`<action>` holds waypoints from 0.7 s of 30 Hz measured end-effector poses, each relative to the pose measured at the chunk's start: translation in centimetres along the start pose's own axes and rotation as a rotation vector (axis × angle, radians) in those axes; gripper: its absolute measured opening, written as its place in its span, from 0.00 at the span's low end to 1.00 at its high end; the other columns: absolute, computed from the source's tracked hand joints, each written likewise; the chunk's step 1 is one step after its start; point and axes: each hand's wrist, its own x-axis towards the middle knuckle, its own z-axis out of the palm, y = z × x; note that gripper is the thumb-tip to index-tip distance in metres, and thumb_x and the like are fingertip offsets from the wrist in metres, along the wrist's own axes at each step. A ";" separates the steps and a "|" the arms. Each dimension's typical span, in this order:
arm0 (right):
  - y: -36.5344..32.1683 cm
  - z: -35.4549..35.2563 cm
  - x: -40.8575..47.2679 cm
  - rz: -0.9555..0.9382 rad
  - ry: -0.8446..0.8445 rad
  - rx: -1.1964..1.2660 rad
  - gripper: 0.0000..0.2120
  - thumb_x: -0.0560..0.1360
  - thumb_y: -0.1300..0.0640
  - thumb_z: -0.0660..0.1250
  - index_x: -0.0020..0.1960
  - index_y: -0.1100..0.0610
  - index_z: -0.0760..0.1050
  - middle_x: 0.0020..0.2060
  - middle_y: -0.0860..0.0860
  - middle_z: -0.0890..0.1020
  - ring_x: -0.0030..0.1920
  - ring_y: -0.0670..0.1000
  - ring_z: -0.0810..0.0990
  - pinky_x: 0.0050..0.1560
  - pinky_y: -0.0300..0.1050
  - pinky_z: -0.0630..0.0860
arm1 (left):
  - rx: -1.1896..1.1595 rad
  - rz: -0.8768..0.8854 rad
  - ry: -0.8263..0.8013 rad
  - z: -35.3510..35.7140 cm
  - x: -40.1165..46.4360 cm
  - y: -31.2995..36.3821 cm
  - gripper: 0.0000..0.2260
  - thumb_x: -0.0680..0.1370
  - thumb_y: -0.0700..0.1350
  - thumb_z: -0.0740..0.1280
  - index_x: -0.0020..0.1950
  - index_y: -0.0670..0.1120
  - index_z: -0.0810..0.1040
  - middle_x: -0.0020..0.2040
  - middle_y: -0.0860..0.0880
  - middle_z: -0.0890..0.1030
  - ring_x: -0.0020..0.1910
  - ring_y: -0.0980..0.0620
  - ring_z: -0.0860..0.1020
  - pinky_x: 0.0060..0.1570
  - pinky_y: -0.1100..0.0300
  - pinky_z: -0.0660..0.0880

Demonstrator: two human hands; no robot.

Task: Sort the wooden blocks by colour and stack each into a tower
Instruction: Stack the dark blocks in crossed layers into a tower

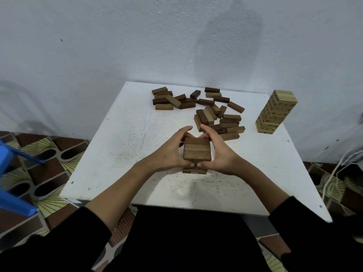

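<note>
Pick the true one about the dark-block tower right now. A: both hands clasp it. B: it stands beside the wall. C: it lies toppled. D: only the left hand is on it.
A: the left hand and right hand clasp the dark tower from either side.

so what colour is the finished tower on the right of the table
Light, pale yellowish wood with dark markings on its sides; the finished tower shows best in the head view.
</note>
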 end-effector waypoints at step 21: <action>2.1 -4.4 8.7 0.234 0.188 -0.234 0.15 0.78 0.59 0.64 0.64 0.58 0.73 0.63 0.54 0.75 0.59 0.50 0.73 0.56 0.39 0.67 | 0.059 -0.189 0.277 -4.8 3.2 -3.4 0.13 0.80 0.44 0.64 0.64 0.45 0.74 0.63 0.48 0.75 0.61 0.53 0.74 0.58 0.64 0.69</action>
